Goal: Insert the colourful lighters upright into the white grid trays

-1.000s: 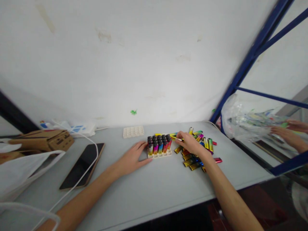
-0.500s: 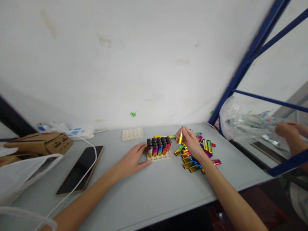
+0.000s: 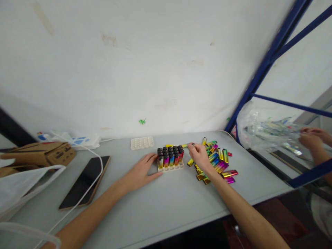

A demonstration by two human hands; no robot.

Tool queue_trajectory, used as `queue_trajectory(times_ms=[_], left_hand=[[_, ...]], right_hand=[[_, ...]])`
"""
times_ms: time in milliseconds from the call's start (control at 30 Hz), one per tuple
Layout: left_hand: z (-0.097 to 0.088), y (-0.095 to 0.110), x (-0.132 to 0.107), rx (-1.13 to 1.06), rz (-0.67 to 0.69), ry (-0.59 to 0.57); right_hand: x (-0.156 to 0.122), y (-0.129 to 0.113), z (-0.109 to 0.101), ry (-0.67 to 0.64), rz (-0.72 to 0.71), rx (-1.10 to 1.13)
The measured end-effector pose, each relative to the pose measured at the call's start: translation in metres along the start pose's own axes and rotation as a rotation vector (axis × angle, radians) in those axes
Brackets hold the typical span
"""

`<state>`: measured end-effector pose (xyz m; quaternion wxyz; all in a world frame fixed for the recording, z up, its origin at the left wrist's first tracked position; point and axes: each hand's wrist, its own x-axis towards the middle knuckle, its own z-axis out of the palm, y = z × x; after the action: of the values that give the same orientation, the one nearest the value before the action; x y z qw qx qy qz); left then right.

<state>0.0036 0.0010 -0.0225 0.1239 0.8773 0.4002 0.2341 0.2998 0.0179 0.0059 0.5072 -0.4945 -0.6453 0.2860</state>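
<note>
Black-topped lighters with shiny coloured bodies stand upright in rows in a white holder tray. My left hand rests at the tray's left side, thumb and fingers spread, fingertips against it. Just right of the tray is my right hand, its fingers closed in a pinch. A dark lighter end shows at the fingertips; the rest of that lighter is hidden by the hand. Under and beyond this hand lies a loose pile of metallic lighters in gold, green, blue, pink and red.
A second white holder tray lies near the wall. On the left are a phone crossed by a white cable, a cardboard box and a power strip. Blue shelf posts rise at right, where another person's hands handle plastic bags.
My right hand has turned over and shifted slightly left and down, so the gold lighter in it is now mostly hidden. My left hand has stayed by the tray.
</note>
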Motion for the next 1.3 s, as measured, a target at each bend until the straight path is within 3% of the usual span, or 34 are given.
queue_trajectory(times_ms=[200,467,700,867,1067,1200,1300], left_hand=[[-0.003,0.003,0.001,-0.012,0.002,-0.007],[-0.001,0.002,0.001,-0.024,0.016,0.019],[-0.003,0.003,0.001,-0.013,0.003,-0.006],[-0.002,0.003,0.000,-0.014,0.008,0.007],[-0.001,0.003,0.000,-0.017,0.001,0.004],[-0.003,0.005,0.001,-0.019,-0.002,-0.006],[-0.004,0.006,0.001,-0.015,-0.002,-0.006]], right_hand=[[-0.002,0.001,0.005,-0.011,-0.028,-0.079],[-0.009,-0.022,-0.003,-0.105,-0.136,-0.175],[-0.004,-0.027,-0.020,-0.155,-0.358,-0.448],[-0.002,-0.020,-0.028,-0.362,-0.274,-0.483],[-0.001,-0.020,-0.037,-0.484,-0.178,-0.410],[0.000,-0.021,-0.038,-0.585,-0.242,-0.425],[0.001,-0.020,-0.033,-0.561,-0.299,-0.536]])
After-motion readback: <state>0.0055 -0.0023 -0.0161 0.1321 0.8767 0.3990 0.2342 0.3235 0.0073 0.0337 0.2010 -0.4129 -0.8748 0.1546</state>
